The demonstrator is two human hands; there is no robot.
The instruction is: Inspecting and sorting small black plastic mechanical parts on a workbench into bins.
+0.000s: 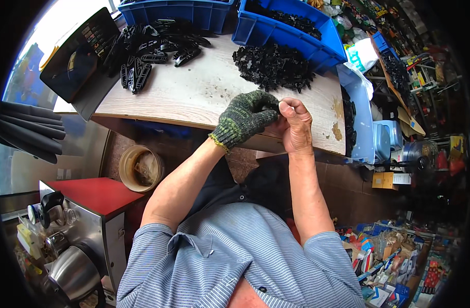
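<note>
Gloved left hand point(245, 115) and bare right hand point(295, 126) pinch a small black plastic part point(274, 106) with narrow fingers at the bench point(204, 95) edge; a slip would likely drop it to the floor.

workshop | wooden bench point(204, 92) | 2 blue parts bins point(296, 36) | cluttered stock shelves point(415, 77)

Two hands are seen at the table edge: one left hand point(248, 115) in a knitted glove and one bare right hand point(295, 126). Two blue plastic crates point(194, 14) are counted at the far side of the one wooden tabletop point(204, 90). Two heaps of black plastic parts are made out: one of long pieces point(150, 49), one of small pieces point(273, 65); the pieces are too many to be counted. One round bucket point(138, 167) is seen below.
</note>
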